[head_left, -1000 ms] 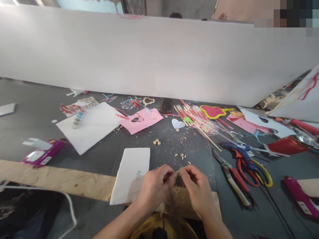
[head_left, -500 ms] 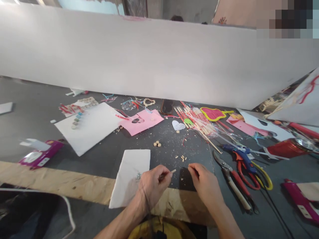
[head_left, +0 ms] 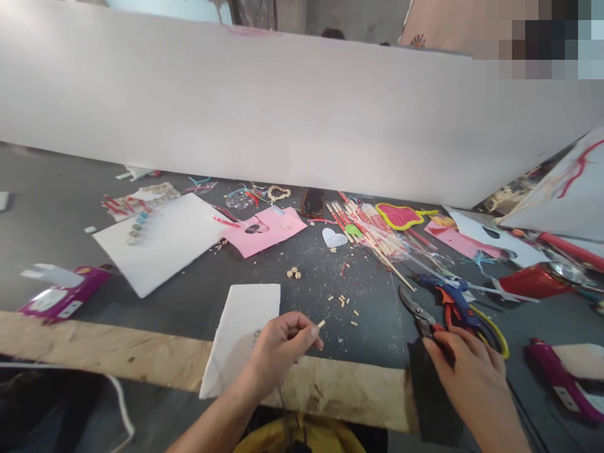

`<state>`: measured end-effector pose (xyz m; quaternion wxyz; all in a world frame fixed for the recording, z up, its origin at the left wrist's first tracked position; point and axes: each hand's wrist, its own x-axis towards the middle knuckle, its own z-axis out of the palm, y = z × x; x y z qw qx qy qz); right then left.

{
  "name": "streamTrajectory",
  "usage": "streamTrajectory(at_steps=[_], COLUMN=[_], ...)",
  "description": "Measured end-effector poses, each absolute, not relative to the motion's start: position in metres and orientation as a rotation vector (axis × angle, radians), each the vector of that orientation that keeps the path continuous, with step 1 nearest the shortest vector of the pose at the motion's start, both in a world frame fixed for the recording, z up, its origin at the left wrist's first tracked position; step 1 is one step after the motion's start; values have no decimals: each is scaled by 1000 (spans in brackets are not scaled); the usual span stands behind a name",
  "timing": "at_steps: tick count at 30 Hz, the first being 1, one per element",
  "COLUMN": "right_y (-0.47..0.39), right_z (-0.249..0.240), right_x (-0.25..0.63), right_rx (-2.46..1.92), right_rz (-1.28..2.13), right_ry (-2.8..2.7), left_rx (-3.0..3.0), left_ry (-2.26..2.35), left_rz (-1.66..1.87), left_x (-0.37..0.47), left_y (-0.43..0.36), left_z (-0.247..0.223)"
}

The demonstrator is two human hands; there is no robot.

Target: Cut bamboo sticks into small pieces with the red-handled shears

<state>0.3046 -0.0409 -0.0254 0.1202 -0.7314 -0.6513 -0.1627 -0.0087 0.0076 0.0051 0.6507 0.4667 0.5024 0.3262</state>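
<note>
My left hand (head_left: 285,346) is closed, pinching a short pale wooden stick piece (head_left: 321,324) between thumb and fingers. It hovers over the right edge of a white card (head_left: 243,327) with dark marks. On the right, my right hand (head_left: 465,371) has its fingers around the handles of the pruning shears (head_left: 418,314), which lie on the dark table with blades pointing away. Between the hands lie several short cut stick pieces (head_left: 342,302). Farther off sits a small cluster of joined pieces (head_left: 294,273).
Beside the shears are a blue glue gun (head_left: 450,289) and yellow-handled scissors (head_left: 495,333). Behind lie a bundle of sticks (head_left: 368,233), pink paper (head_left: 264,231) and a white sheet (head_left: 165,245). Purple devices, one (head_left: 66,296) at left, flank the workspace. A tall white panel (head_left: 283,107) stands across the back.
My right hand has moved right, from beside the stick pieces to the pruning shears. More cut pieces lie on the table where it was. My left hand still holds its piece.
</note>
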Motion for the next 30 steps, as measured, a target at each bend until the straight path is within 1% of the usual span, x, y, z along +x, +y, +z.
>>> streamTrajectory(at_steps=[5,10,12,14,16,17,18,20,26,30], right_y=[-49,-46,-47,-50,-53,-54,-55,-56,-58,-57], right_z=[-42,-32,-23,-13,-3,1,4,7,2,0], right_x=[312,308,306,300,289,281,273,257,233,233], right_rx=[-2254,-2277,-2285,-2254,-2126,-2049,-2004,-1931,-1465,-1445], right_rz=[-428,-276,-124,101,359,462,545,590,448,417], right_ry=[-1958,-1869,-1695,-1418,-1215,-1200,-1252,-1462,-2176,-2342], left_rx=[893,837,817,765,692,655,626,595,615,677], left_ry=[985,932,918,877,810,777,750,721,714,712], left_rz=[773,813,839,839,802,777,755,735,741,730], left_x=[-7,-8,-10,-12,-13,-14,-14,-15,-21,-27], left_y=[7,5,5,6,7,7,7,7,10,12], left_z=[2,3,3,4,5,5,5,6,6,7])
